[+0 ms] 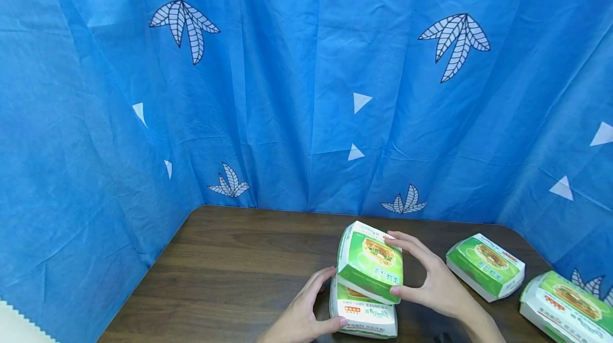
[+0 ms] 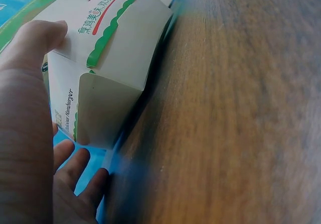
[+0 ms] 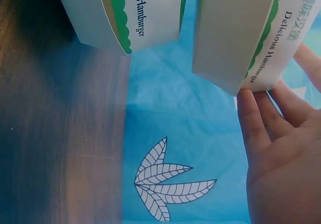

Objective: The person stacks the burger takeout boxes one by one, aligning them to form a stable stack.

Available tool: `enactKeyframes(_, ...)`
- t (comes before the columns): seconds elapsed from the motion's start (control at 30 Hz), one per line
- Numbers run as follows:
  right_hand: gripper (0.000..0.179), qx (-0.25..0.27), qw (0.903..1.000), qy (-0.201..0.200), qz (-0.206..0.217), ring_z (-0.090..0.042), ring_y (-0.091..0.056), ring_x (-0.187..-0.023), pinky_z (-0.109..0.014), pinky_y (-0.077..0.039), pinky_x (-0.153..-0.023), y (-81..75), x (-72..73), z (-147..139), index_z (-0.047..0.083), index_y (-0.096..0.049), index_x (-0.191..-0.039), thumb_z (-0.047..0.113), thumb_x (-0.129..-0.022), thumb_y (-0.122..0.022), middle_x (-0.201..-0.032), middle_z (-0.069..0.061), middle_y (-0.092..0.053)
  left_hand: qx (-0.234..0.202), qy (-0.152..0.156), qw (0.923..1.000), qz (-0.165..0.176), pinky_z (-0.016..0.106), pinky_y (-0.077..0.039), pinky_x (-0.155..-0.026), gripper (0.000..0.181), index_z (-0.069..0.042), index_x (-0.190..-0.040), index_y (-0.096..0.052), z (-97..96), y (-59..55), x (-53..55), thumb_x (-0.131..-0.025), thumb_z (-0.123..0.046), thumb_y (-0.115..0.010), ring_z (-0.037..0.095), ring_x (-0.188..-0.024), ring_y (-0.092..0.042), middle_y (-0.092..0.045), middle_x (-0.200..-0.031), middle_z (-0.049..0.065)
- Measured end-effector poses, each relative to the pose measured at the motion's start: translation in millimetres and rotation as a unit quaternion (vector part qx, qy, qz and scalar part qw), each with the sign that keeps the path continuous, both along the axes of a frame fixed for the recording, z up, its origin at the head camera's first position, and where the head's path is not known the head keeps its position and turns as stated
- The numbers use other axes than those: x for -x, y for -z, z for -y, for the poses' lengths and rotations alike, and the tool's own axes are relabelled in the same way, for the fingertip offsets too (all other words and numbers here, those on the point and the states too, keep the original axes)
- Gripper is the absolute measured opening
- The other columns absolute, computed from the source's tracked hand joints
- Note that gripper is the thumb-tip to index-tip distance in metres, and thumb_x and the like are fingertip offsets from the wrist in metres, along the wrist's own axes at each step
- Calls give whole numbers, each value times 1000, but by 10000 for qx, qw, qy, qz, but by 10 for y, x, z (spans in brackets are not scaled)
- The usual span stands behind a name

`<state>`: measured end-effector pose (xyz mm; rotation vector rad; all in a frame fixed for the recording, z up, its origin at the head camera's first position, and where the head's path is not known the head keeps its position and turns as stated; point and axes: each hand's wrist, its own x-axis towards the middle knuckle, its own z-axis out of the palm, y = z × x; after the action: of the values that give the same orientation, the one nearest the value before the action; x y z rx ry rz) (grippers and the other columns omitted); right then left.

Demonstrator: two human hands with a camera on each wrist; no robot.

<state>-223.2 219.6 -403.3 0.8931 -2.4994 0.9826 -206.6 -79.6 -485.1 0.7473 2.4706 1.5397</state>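
My right hand (image 1: 433, 279) holds a green-and-white hamburger box (image 1: 373, 263), thumb near its front corner and fingertips at the far side. This box is tilted, and it overlaps a second hamburger box (image 1: 366, 319) in the head view. The right wrist view shows a gap between the held box (image 3: 241, 33) and the lower box (image 3: 135, 13). My left hand (image 1: 306, 311) grips the lower box at its left side. Its thumb (image 2: 52, 35) presses the box's printed white face (image 2: 95, 38), while the other fingers reach round behind it.
Two more hamburger boxes stand on the right of the dark wooden table (image 1: 215, 279): one farther back (image 1: 486, 266), one nearer the right edge (image 1: 567, 306). A blue patterned curtain (image 1: 278, 93) hangs behind the table and along both sides.
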Motion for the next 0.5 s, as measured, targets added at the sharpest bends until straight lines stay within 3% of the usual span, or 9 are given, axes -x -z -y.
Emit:
enactKeyframes(0.2,80,-152,9996,-212,105,-5,-37,-135,-33,-43,-95,-21,-16,-5,23,-47,-141,27,-71,-86,-150,4,-38,35,-56,9998,183,39,-35,-110,79,-43,-145,-26,-1,3,8,-81,-57,-69,15,-135,-35,-30,-150,-16)
enactKeyframes(0.5,78,-135,9995,-301,2,-9,-41,-134,-34,-46,-93,-40,-33,-19,22,-51,-139,25,-69,-86,-148,2,-43,30,-58,9999,-126,36,-34,-110,78,-41,-146,-27,-7,18,6,-82,-55,-69,12,-134,-35,-32,-150,-14)
